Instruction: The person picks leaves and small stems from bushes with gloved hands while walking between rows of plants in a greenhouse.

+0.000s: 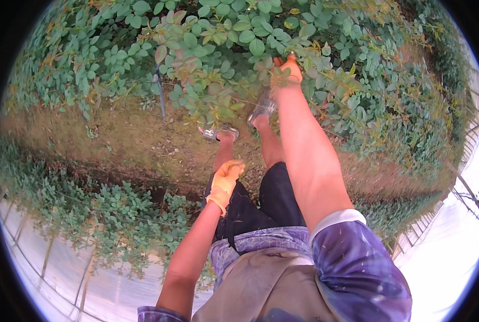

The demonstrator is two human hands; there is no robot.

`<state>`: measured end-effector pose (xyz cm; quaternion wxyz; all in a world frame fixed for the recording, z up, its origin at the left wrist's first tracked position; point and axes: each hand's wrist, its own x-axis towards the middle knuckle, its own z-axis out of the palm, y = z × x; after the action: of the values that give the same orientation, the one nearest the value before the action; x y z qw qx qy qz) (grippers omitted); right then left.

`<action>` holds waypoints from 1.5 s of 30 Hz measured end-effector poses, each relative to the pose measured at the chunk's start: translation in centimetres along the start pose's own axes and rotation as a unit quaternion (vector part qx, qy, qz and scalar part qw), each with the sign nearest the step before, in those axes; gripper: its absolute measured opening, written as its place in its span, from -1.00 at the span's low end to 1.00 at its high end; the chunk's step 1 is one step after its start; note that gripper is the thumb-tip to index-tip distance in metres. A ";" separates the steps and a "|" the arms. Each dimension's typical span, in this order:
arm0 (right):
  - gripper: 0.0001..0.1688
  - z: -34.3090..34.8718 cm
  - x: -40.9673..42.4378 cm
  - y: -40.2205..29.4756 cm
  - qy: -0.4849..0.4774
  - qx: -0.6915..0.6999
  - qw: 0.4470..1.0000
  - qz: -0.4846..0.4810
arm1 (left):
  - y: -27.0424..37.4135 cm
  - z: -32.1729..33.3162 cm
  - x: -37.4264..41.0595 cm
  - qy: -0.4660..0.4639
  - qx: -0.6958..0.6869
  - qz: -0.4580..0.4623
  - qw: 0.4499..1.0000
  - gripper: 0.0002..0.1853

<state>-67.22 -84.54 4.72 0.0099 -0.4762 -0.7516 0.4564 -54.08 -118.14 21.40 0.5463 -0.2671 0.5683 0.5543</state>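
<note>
My right hand, in an orange glove, reaches into the leafy rose bushes ahead of me. Leaves and shoots partly cover its fingers, so I cannot see whether it grips a stem. My left hand wears a similar orange glove and hovers in front of my dark shorts. Its fingers are curled in, and nothing shows in them. Reddish young shoots lean out from the bushes over the path, between me and the dense foliage.
Below the bushes runs a dirt path, where my sandalled feet stand. A thin blue-grey stake rises at the bed's edge, with a wire strung along it. Another plant row grows behind me, near pale greenhouse sheeting.
</note>
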 end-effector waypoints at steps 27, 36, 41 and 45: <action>-0.46 -21.0 -16.2 -7.7 -0.289 -0.044 0.955 -0.042 | 10.1 11.2 -0.6 0.084 0.193 -0.050 0.976 -0.67; -0.61 -37.4 -4.6 -10.8 -0.229 -0.025 0.968 -0.099 | 11.9 12.9 -0.3 0.110 0.191 -0.061 0.974 -0.69; -0.62 -32.1 5.2 -8.4 -0.280 -0.108 0.926 -0.227 | 13.0 17.0 0.3 0.095 0.154 -0.043 0.983 -0.68; -0.56 -26.4 8.6 -7.5 -0.366 -0.115 0.886 -0.259 | 13.5 19.2 -0.1 0.100 0.120 -0.047 0.987 -0.65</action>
<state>-65.39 -61.37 21.74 -0.2029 -0.0611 -0.8456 0.4900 -60.11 -97.20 30.15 0.5401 -0.2798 0.6693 0.4268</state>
